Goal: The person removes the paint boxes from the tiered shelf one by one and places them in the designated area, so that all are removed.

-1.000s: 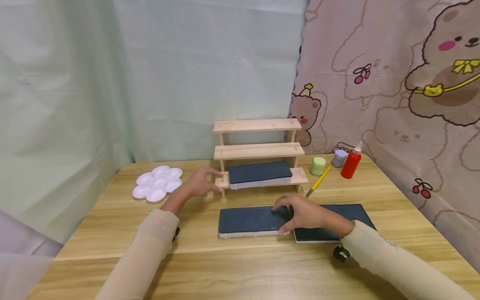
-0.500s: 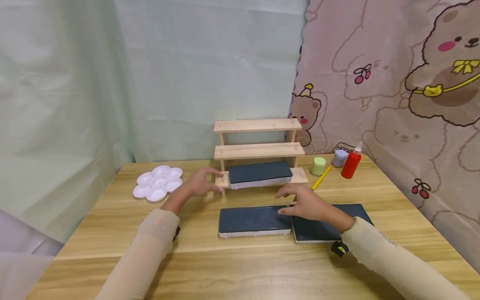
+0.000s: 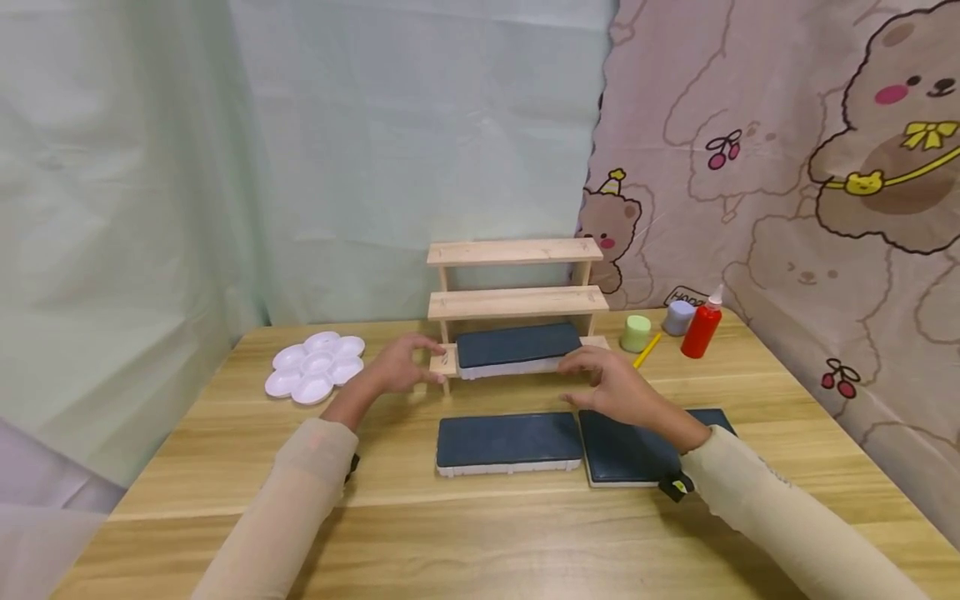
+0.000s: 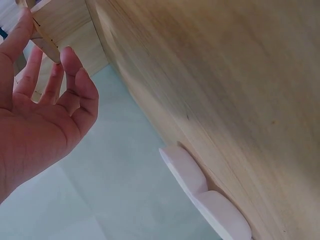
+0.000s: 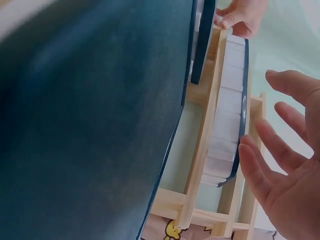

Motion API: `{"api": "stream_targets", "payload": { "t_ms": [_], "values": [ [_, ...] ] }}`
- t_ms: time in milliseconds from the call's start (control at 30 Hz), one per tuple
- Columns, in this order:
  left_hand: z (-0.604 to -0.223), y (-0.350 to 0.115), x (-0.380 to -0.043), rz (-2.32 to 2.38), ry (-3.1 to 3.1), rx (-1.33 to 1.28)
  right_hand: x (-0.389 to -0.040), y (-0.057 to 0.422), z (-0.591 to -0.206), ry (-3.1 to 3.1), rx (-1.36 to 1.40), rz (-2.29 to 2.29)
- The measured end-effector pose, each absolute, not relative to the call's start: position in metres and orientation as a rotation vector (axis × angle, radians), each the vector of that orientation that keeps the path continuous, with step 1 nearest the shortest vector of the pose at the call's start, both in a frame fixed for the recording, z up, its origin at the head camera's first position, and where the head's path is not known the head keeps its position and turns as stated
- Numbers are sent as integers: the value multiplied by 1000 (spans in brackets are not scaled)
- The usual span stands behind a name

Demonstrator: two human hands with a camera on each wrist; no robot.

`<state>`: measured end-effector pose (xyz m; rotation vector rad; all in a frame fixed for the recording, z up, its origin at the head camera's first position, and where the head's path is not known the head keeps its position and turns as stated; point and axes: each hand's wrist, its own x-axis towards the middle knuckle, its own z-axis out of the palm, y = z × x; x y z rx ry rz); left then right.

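A three-step wooden rack (image 3: pixel 516 302) stands at the back of the table. A dark blue pad with a white base (image 3: pixel 517 346) lies on its lowest step. My left hand (image 3: pixel 423 362) holds that step's left end, the wood between thumb and fingers (image 4: pixel 20 35). My right hand (image 3: pixel 567 379) hovers with its fingers spread at the pad's right end (image 5: pixel 227 150), holding nothing. A second dark pad (image 3: pixel 508 440) lies on the table in front. A flat dark board (image 3: pixel 637 446) lies against it on the right, partly under my right forearm.
A white flower-shaped palette (image 3: pixel 315 365) lies at the left. Right of the rack are a green pot (image 3: pixel 636 332), a grey-blue pot (image 3: pixel 679 317), a red squeeze bottle (image 3: pixel 702 327) and a yellow brush (image 3: pixel 643 352). Curtains hang close behind the table.
My right hand has lifted off the pad on the table and moved away from me to the right end of the pad on the rack. The left hand has stayed put.
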<state>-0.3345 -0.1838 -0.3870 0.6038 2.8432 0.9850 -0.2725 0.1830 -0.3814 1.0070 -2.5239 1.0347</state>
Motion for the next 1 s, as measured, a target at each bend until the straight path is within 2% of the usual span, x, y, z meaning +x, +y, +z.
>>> {"api": "stream_targets", "payload": {
  "t_ms": [1000],
  "values": [
    [-388, -185, -334, 981, 2840, 613, -297, 186, -359, -2709, 900, 856]
  ]
}}
